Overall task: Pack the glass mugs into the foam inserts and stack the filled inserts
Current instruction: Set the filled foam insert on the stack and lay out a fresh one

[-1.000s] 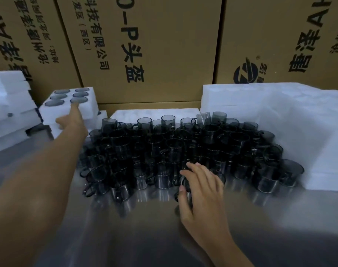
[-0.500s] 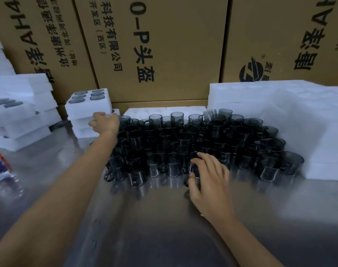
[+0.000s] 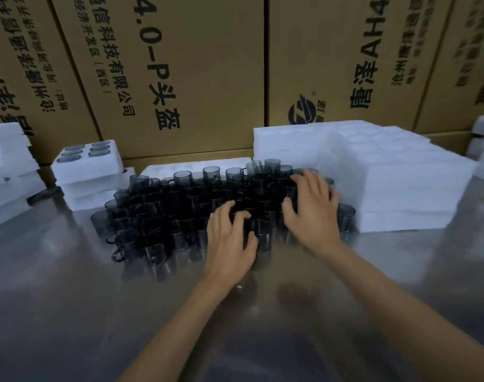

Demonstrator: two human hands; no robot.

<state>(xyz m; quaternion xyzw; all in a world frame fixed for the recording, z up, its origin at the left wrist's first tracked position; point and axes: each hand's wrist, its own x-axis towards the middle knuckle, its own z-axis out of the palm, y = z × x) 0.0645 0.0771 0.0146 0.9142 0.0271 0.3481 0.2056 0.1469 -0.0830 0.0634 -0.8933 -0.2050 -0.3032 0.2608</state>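
Several dark glass mugs [image 3: 166,216] stand packed together in the middle of the steel table [image 3: 70,299]. My left hand [image 3: 229,241] is at the cluster's front edge, its fingers curled down around a mug there. My right hand [image 3: 313,210] lies further back and to the right on the mug tops, fingers spread and blurred. A filled foam insert [image 3: 89,168] with mugs in its holes tops a short stack at the back left. A flat white insert [image 3: 166,168] lies behind the mugs.
A tall stack of white foam inserts [image 3: 400,188] stands to the right of the mugs, touching them. More foam pieces [image 3: 6,161] are piled at the far left. Printed cardboard cartons [image 3: 194,64] wall off the back.
My left hand has left the filled insert at the back left and come to the front mugs. My right hand has shifted right and deeper over the mugs.
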